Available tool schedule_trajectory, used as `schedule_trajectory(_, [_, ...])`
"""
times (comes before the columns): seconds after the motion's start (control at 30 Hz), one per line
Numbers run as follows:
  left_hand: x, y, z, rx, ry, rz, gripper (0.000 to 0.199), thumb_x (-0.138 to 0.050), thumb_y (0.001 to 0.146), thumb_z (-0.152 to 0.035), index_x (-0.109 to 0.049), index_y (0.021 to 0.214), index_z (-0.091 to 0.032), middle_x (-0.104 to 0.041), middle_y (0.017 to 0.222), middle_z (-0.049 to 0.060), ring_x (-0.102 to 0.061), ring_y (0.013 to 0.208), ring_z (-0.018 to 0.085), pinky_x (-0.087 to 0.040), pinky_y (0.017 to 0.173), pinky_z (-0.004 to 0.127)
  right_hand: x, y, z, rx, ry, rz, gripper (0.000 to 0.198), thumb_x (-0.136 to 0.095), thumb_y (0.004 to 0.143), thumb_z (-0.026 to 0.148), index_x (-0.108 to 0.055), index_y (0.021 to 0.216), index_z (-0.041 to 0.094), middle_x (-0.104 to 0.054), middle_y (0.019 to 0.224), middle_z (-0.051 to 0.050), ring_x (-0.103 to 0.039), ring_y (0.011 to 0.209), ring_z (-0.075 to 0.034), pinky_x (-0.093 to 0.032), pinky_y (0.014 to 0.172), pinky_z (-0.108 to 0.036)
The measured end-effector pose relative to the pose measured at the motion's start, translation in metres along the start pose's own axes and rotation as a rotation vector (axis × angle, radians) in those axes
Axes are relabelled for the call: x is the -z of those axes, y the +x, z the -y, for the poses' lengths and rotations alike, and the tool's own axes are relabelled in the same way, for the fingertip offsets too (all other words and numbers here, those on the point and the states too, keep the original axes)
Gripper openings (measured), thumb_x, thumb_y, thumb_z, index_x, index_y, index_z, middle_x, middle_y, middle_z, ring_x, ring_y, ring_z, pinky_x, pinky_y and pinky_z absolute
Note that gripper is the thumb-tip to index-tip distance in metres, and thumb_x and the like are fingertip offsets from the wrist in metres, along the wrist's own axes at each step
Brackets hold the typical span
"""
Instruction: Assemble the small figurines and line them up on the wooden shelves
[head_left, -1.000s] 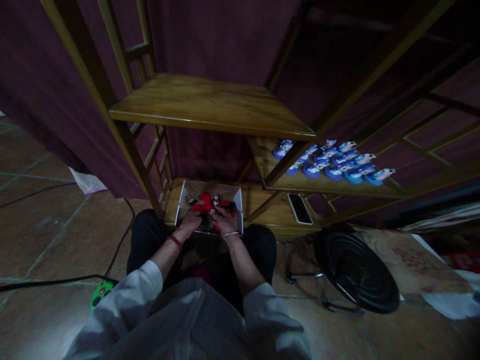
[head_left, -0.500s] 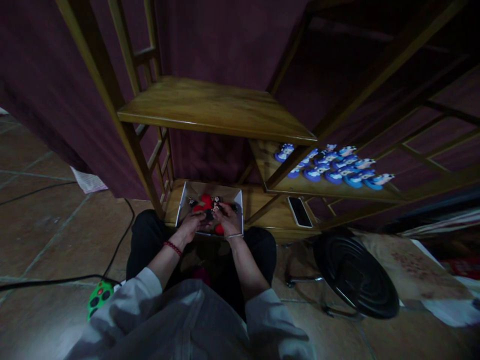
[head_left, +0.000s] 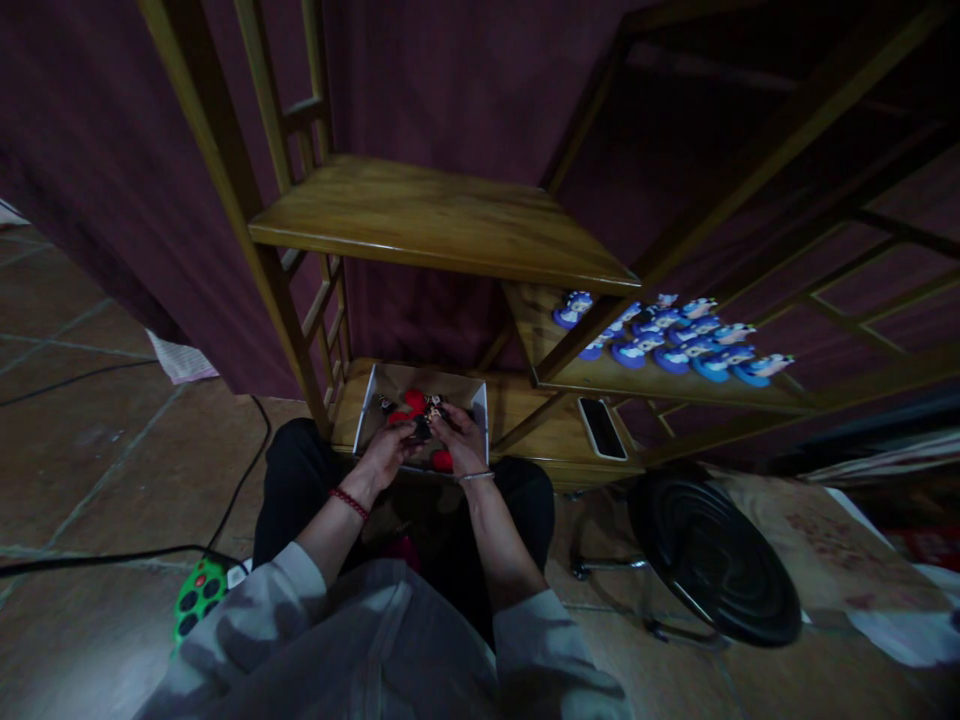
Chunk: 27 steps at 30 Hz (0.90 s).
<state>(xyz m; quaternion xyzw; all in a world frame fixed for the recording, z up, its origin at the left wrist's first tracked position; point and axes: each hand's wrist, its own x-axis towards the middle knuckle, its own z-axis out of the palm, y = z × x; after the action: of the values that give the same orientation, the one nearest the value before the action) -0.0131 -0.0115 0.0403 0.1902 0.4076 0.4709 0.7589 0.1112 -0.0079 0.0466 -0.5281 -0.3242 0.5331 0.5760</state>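
Note:
A shallow white-edged box [head_left: 365, 415] rests on the lowest shelf in front of my knees. Small red and black figurines [head_left: 413, 399] lie inside it, their details too dim to make out. Over the box, my left hand [head_left: 387, 453] has its fingers closed on a small dark figurine [head_left: 422, 427]. My right hand [head_left: 460, 440] grips the same piece from the other side, thumb and fingers around its upper part. A red piece [head_left: 442, 460] shows beneath my right palm. My fingers partly hide the held figurine.
Several blue-and-white figurines [head_left: 691, 345] stand on the shelf at right. A phone [head_left: 601, 428] lies on the lower shelf. Wooden posts and an upper shelf [head_left: 442, 220] frame the space. A black round stool [head_left: 712, 560] stands at right; a green power strip [head_left: 199, 600] and cables lie at left.
Both hands stay over the box with the dark figurine between them; the fingers have shifted slightly around it. The whole view has moved a little.

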Motion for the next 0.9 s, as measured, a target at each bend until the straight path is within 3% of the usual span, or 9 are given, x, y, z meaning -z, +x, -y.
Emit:
schedule_trajectory(0.33, [-0.0014,-0.0067,-0.0031,0.029,-0.125,0.029,0.015,-0.058,0.073,-0.013,-0.061,0.087,-0.016,-0.067,0.080,0.005,-0.063,0.068,0.014,-0.045,0.064,0.024,0.0024,0.0043,-0.0013,0.030,-0.025,0.035,0.039,-0.074,0.053,0.031,-0.063,0.089,0.020,-0.067,0.084,-0.002,-0.061,0.077,-0.016,-0.050,0.071,-0.031])
schedule_trajectory(0.63, [0.0005,-0.0065,-0.0023,0.014,-0.160,0.018,0.009,-0.060,0.074,-0.016,-0.061,0.083,-0.015,-0.065,0.078,0.005,-0.062,0.070,0.013,-0.045,0.066,0.024,0.0056,0.0032,-0.0004,0.058,-0.056,0.112,0.038,-0.073,0.055,0.031,-0.063,0.090,0.021,-0.067,0.088,-0.002,-0.060,0.080,-0.016,-0.047,0.077,-0.032])
schedule_trajectory(0.9, [-0.0006,-0.0061,0.0016,0.012,-0.181,0.027,0.012,-0.064,0.072,-0.019,-0.059,0.082,-0.015,-0.065,0.077,0.003,-0.061,0.067,0.012,-0.045,0.062,0.022,0.0063,0.0017,0.0022,0.027,-0.017,0.123,0.042,-0.074,0.054,0.035,-0.063,0.091,0.020,-0.068,0.086,-0.002,-0.061,0.078,-0.017,-0.049,0.073,-0.032])
